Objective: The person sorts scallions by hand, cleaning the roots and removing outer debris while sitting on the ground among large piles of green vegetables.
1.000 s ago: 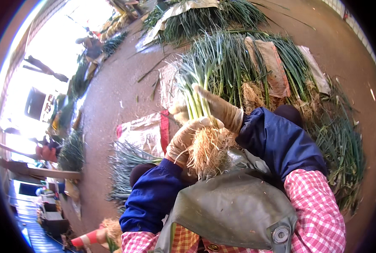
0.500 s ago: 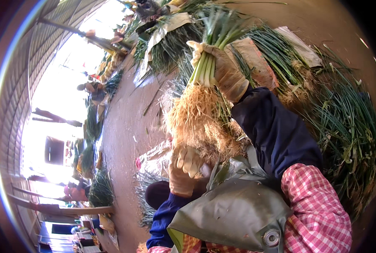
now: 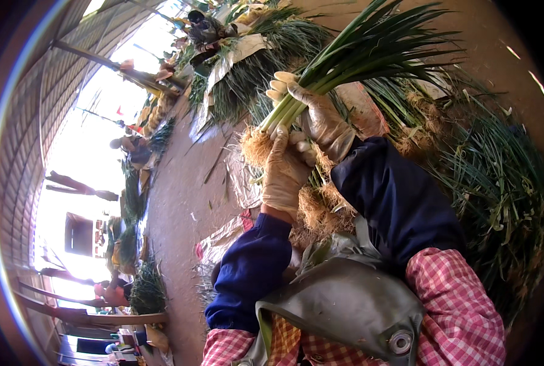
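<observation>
biggest first: brown floor (image 3: 180, 195) under it all, shiny in spots so maybe damp; anything dropped there could pick up dirt

loose heap of greens (image 3: 498, 189) on the person's right, leaves tangled, right sleeve (image 3: 400, 189) near it; a wide elbow swing could drag or crush leaves

dark green apron (image 3: 345, 305) bulges up below the hands; slick-looking, so a stalk that slips could slide off it to the floor

bunch of green onions (image 3: 357, 64) is held up in front of the person, tilted, leaves to upper right, white ends to lower left; leaf end sticks out well past the grip, so I'd call it top-heavy: ease the hold and it could pivot or fan out

right hand (image 3: 324, 119), gloved, is wrapped round the stalks partway up; squeeze too hard and stems could bruise, too soft and inner stalks could slide through

left hand (image 3: 284, 174), gloved, is at the white ends, thumb lying just above the roots, fingers curled and part hidden; can't tell if it's gripping or only pressing; an uneven push there could stagger the ends

root tuft (image 3: 255, 146) smallest: fine fibres could catch on the left thumb and tear if tugged sideways
</observation>
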Motion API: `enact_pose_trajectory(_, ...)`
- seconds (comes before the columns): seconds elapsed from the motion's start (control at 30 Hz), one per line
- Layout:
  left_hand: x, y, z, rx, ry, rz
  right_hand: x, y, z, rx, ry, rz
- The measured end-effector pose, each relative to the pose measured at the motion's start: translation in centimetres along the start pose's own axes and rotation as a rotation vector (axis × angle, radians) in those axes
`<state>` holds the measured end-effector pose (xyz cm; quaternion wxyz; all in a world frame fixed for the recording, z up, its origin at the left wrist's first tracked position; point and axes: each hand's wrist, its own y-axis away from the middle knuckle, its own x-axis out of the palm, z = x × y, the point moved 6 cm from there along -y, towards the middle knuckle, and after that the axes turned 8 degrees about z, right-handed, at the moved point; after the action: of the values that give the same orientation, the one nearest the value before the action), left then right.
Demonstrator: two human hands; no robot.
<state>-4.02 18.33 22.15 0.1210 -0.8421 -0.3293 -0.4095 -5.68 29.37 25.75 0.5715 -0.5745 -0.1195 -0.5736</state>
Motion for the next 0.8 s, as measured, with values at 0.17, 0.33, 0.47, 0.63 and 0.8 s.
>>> enact_pose_trajectory(0.17,0.4,3.6,1.9,0.082,-0.217,0.082,-1.8,-0.3,1.8,-0.01,-0.046,-0.029)
enact_pose_trajectory(0.33,0.1,10.3,1.6,-0.115,-0.768,0.338,-3.2,-1.8,3.1,-0.086,-0.254,0.062)
enact_pose_trajectory(0.47,-4.1,11.5,2.7,-0.402,-1.603,0.313,-2.1,-1.9,2.6,-0.111,-0.409,0.119)
enact_pose_trajectory(0.63,-1.8,8.3,-0.7,-0.131,-0.816,0.015,-1.1,-1.8,1.0,-0.075,-0.346,0.154)
enact_pose_trajectory(0.8,-0.1,1.7,-2.9,0.134,-0.163,0.282,1.6,-1.0,-0.6,0.018,-0.243,0.223)
